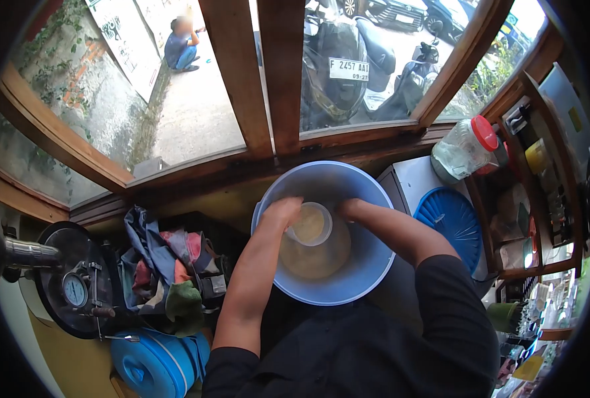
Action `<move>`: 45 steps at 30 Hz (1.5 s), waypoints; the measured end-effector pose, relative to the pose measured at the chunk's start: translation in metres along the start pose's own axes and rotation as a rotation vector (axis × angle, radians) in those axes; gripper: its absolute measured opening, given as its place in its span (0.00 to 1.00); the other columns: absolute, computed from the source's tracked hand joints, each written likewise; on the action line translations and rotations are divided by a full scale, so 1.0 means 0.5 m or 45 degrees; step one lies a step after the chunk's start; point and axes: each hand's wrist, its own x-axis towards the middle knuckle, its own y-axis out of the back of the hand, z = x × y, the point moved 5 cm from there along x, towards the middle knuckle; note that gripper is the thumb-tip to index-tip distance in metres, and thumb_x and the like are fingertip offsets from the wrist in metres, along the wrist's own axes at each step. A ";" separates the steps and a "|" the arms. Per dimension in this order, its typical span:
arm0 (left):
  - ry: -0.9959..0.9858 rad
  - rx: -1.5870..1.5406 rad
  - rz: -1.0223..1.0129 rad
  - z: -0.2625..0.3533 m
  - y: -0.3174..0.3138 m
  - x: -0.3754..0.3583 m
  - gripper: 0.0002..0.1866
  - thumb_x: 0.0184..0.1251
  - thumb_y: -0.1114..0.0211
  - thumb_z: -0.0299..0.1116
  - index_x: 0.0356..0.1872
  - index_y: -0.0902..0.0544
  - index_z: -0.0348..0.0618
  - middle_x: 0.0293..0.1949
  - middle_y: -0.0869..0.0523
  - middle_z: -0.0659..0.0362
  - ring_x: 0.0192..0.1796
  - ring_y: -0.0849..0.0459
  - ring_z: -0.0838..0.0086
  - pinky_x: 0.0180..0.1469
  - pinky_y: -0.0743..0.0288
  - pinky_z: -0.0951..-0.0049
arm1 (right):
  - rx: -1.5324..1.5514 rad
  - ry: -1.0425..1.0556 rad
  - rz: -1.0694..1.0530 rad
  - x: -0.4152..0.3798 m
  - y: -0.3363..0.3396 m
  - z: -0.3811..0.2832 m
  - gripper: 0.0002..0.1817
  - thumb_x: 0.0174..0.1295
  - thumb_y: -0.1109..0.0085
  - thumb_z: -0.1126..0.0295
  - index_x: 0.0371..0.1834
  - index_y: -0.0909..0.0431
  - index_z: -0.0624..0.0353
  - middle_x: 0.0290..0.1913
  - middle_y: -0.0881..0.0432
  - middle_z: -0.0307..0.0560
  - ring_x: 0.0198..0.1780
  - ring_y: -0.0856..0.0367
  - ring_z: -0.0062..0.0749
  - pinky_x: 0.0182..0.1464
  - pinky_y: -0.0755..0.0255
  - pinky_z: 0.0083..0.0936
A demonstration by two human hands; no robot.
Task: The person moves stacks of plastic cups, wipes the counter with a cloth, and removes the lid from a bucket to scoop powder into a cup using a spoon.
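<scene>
A large blue bucket [369, 278] stands in front of me, with a pale tan material [315, 262] at its bottom. Inside it, my left hand [285, 212] is closed on the rim of a clear round container [310, 224], which holds some of the same tan material. My right hand [352, 209] is inside the bucket too, to the right of the container and apart from it. Shadow and blur hide the fingers of my right hand.
A jar with a red lid [464, 149] and a blue ribbed lid [449, 225] lie to the right. Heaped cloths [169, 265], a blue lidded container [152, 361] and a black machine with a gauge [75, 290] are left. Outside the windows, a person [181, 48] crouches near motorcycles.
</scene>
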 end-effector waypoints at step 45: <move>-0.141 0.047 -0.008 0.035 0.018 -0.041 0.23 0.70 0.49 0.29 0.65 0.31 0.34 0.29 0.13 0.48 0.27 0.13 0.61 0.32 0.20 0.58 | 0.152 -0.125 -0.211 -0.325 0.301 -0.129 0.14 0.62 0.47 0.69 0.45 0.13 0.54 0.40 0.12 0.44 0.40 0.13 0.31 0.44 0.21 0.31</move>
